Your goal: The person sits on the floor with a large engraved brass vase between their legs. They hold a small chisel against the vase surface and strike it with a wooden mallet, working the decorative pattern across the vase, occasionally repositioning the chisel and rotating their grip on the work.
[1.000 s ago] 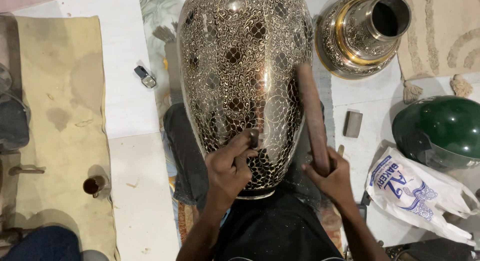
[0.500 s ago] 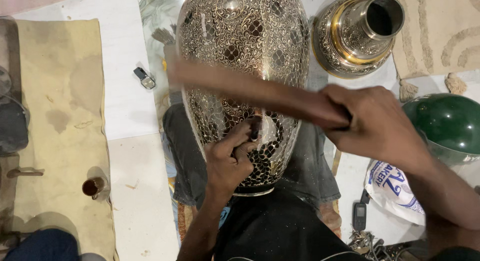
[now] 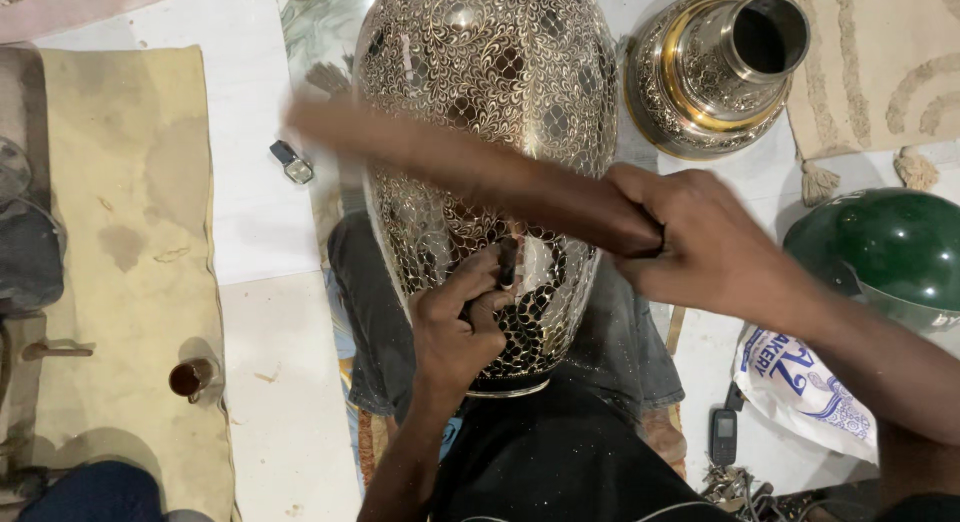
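A large engraved metal vase (image 3: 500, 72) lies across my lap, its patterned silver surface facing up. My left hand (image 3: 460, 327) pinches a small dark chisel (image 3: 507, 260) with its tip pressed against the vase's lower body. My right hand (image 3: 700, 247) grips a long brown wooden stick (image 3: 450, 167) held crosswise over the vase, blurred with motion, just above the chisel.
A second engraved brass vase (image 3: 715, 77) stands at the upper right. A green helmet (image 3: 890, 247) and a white printed bag (image 3: 800, 387) lie at the right. A small phone (image 3: 723, 437), a yellowish cloth (image 3: 120, 232) with a small cup (image 3: 190, 377), and a small rectangular object (image 3: 292, 163) are on the floor.
My right hand swung the wooden stick from upright beside the vase to lying crosswise over it, above the chisel. The left hand stays on the chisel.
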